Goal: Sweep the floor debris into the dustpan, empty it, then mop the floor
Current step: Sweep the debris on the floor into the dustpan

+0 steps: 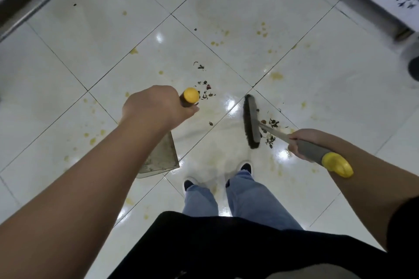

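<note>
My left hand (156,108) grips the yellow-capped handle of a grey dustpan (163,156), whose dirty pan rests on the white tiled floor below my forearm. My right hand (301,142) holds the grey handle of a broom, its yellow end sticking out behind my wrist. The dark broom head (251,120) stands on the floor between the two debris piles. Dark leaf-like debris (205,93) lies just beyond the dustpan handle. More debris (271,130) lies right of the brush, under its shaft. Yellowish stains (275,76) dot the tiles.
My feet in dark shoes (246,166) stand just behind the brush and dustpan. A metal rail (38,0) runs along the upper left, and a metal base under a patterned panel (353,4) runs along the upper right. A dark round object (413,68) sits at the right edge.
</note>
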Demonstrator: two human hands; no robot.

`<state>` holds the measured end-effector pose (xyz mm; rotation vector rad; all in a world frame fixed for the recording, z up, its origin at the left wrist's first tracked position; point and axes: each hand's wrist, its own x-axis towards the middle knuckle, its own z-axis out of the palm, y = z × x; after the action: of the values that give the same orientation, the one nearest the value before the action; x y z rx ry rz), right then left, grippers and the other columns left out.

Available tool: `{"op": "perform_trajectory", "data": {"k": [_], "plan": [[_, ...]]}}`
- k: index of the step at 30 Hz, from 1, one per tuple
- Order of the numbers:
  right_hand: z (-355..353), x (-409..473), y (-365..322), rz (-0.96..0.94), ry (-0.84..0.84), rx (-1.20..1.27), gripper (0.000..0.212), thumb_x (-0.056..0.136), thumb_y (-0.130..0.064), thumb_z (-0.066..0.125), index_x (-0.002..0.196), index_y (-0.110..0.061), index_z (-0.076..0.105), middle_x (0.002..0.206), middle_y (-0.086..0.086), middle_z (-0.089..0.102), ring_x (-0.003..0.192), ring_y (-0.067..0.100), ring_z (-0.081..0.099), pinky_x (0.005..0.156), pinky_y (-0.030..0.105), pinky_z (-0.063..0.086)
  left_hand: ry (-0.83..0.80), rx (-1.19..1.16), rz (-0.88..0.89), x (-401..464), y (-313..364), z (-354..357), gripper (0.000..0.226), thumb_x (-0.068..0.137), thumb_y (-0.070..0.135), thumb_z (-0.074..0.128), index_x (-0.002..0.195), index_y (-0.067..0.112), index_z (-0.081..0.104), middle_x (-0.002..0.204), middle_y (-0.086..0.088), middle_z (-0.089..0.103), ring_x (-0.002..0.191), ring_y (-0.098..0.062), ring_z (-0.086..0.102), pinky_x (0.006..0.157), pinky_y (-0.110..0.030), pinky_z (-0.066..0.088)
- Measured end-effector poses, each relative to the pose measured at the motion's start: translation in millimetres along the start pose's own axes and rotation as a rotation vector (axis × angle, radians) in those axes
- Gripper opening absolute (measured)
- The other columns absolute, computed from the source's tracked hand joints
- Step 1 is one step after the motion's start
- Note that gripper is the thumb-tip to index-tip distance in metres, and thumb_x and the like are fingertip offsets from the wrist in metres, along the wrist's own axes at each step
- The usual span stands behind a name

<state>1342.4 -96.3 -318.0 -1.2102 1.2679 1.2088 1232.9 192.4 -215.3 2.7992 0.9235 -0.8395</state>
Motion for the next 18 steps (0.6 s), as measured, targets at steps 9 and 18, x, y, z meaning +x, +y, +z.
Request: {"op": "perform_trajectory", "data": {"k": [9, 18], "plan": [[37.8, 8.1, 48.9, 0.004, -0.187, -0.517, 0.029, 0.101, -0.019, 0.041, 0.074, -0.009, 0.038, 0.036, 0.003, 0.044, 0.021, 0.008, 0.041, 0.026, 0.010, 0.034, -0.005, 0.036, -0.033, 4.1, -5.6, -5.8, 0.060, 0.075, 0.076, 0.044, 0.068, 0.017, 0.053, 0.068, -0.001, 0.052, 0.065, -0.018, 0.051, 0.059, -0.028, 0.033], [91.2, 34.6, 47.6, 0.020, -0.278, -0.301, 0.025, 0.100, -0.017, 0.043, 0.077, -0.008, 0.041, 0.035, 0.005, 0.045, 0.023, 0.009, 0.044, 0.030, 0.012, 0.041, 0.070, 0.032, -0.024, -1.8, -35.2, -0.8, 0.063, 0.071, 0.079, 0.044, 0.064, 0.017, 0.053, 0.063, -0.001, 0.054, 0.060, -0.017, 0.052, 0.053, -0.025, 0.033]]}}
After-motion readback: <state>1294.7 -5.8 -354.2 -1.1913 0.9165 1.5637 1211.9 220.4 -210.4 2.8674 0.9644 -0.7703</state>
